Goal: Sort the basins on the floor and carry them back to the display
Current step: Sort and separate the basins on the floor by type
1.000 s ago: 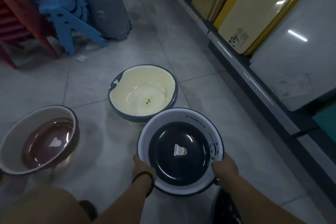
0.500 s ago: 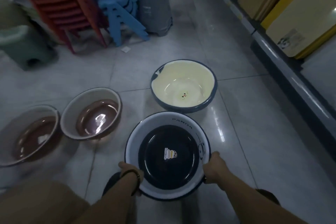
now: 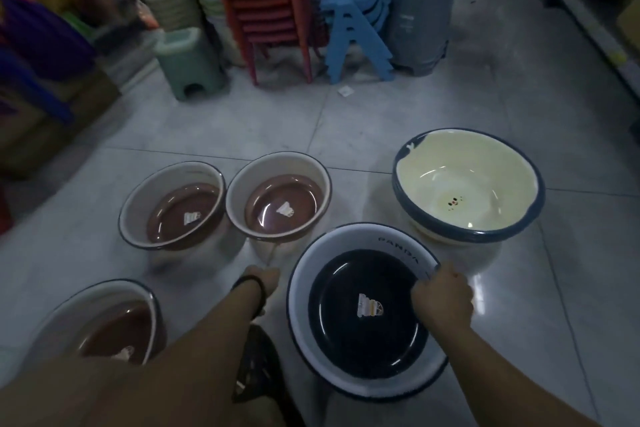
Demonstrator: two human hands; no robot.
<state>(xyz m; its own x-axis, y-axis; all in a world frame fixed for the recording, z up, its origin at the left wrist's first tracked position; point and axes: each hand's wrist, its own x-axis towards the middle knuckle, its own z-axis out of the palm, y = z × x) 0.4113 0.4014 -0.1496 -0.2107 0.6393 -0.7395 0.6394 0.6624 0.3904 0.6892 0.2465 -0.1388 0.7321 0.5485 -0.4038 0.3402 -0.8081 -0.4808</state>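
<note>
A white basin with a navy bottom and the word PANDA (image 3: 346, 340) sits on the tiled floor in front of me. My right hand (image 3: 443, 298) grips its right rim. My left hand (image 3: 265, 281) is off its left rim, hovering between it and a brown-bottomed basin (image 3: 280, 201); its fingers are foreshortened. A second brown basin (image 3: 173, 208) touches the first on its left, and a third (image 3: 114, 326) lies at bottom left, partly behind my forearm. A cream basin with a navy rim (image 3: 464, 194) stands at the right.
Across the aisle stand stacked red stools (image 3: 266, 10), blue stools (image 3: 356, 31), a grey bin (image 3: 419, 24) and a green stool (image 3: 190, 62). A shelf edge (image 3: 602, 35) runs along the right. Boxes and goods crowd the left. My shoe (image 3: 256, 367) is beside the navy basin.
My view swung left, bringing all three brown basins into sight. My left hand has come off the navy basin's rim and moved left; my right hand has shifted up along the right rim.
</note>
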